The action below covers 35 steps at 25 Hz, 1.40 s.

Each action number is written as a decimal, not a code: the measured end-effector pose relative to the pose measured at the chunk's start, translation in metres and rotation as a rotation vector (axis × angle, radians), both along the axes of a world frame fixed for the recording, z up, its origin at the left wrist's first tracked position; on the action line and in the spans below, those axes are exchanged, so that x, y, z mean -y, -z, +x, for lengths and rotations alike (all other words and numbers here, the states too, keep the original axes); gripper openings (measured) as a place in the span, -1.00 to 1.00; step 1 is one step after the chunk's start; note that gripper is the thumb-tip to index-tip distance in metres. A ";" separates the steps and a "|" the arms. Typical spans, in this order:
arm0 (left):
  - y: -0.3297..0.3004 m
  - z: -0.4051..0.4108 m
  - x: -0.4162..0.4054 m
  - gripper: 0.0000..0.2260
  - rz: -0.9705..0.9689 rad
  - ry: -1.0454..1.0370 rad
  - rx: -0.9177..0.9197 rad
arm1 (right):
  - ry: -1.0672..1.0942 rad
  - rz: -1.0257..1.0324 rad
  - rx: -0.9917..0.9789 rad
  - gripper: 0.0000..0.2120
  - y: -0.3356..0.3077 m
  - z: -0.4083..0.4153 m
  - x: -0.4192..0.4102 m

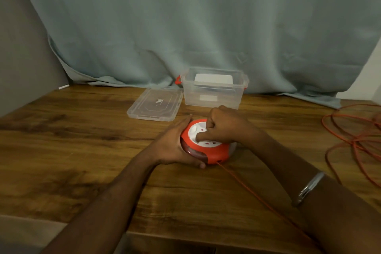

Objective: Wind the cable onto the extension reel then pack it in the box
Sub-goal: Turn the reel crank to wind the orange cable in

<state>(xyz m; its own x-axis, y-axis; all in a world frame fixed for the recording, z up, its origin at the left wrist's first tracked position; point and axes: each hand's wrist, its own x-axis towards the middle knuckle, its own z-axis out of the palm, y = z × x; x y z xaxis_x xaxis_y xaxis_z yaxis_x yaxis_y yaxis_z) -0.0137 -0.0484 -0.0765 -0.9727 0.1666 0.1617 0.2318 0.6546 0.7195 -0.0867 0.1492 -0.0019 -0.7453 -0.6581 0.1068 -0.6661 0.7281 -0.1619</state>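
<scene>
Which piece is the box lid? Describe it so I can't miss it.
Start at the clear box against the curtain. Immediately left of it, flat on the wooden table, lies the lid. Unlike the box, it is a shallow transparent panel without red latches.

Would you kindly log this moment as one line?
left hand steadies reel | right hand on top | cable loose | box open

- Orange-and-white extension reel lies flat, sockets up.
- Orange cable sprawls in loose loops at right.
- Clear box stands open, lid beside it.
</scene>
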 end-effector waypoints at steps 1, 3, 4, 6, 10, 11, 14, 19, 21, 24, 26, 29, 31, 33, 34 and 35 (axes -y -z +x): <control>0.000 -0.001 0.000 0.38 -0.003 0.001 -0.009 | 0.006 0.017 -0.026 -0.57 0.002 0.003 0.005; 0.001 0.000 0.001 0.30 -0.001 0.011 -0.043 | 0.024 0.035 -0.077 -0.62 0.008 0.007 0.017; -0.001 0.000 0.001 0.24 0.008 0.018 -0.055 | 0.027 0.023 -0.090 -0.63 0.010 0.009 0.021; -0.003 0.002 0.000 0.10 0.024 0.031 -0.079 | -0.008 -0.057 -0.078 -0.73 0.005 0.008 0.019; 0.000 -0.001 0.002 0.03 0.057 0.048 -0.062 | -0.164 -0.133 0.105 -0.82 -0.009 -0.008 -0.016; 0.000 0.000 0.003 0.03 0.060 0.056 -0.039 | -0.181 -0.097 0.180 -0.71 -0.011 -0.011 -0.026; -0.003 0.000 0.004 -0.03 0.043 0.103 -0.012 | -0.171 -0.061 0.272 -0.59 -0.006 -0.018 -0.038; -0.002 0.001 0.003 -0.05 0.045 0.077 -0.023 | -0.200 -0.063 0.215 -0.63 -0.011 -0.018 -0.028; -0.001 0.001 0.003 -0.01 0.029 0.041 -0.031 | -0.195 0.029 0.173 -0.64 -0.016 -0.016 -0.022; -0.002 0.001 0.002 -0.01 0.025 0.026 -0.043 | -0.166 0.082 0.143 -0.62 -0.018 -0.016 -0.014; -0.002 0.000 0.001 0.02 0.017 0.010 -0.044 | -0.125 0.086 0.065 -0.57 -0.015 -0.014 -0.010; 0.000 0.000 0.000 0.22 -0.006 -0.005 -0.045 | -0.061 0.016 -0.053 -0.52 -0.006 -0.011 -0.007; 0.001 -0.001 0.001 0.29 -0.028 -0.009 -0.041 | -0.039 -0.032 -0.081 -0.51 0.001 -0.007 -0.003; 0.001 -0.003 0.001 0.32 -0.030 0.002 -0.032 | -0.049 -0.041 -0.060 -0.49 0.006 -0.003 0.001; 0.001 -0.003 0.002 0.30 -0.019 0.012 -0.033 | -0.066 -0.041 -0.067 -0.48 0.006 -0.002 0.003; 0.001 -0.004 0.002 0.26 -0.004 0.023 -0.032 | -0.088 -0.050 -0.082 -0.49 0.004 -0.001 0.002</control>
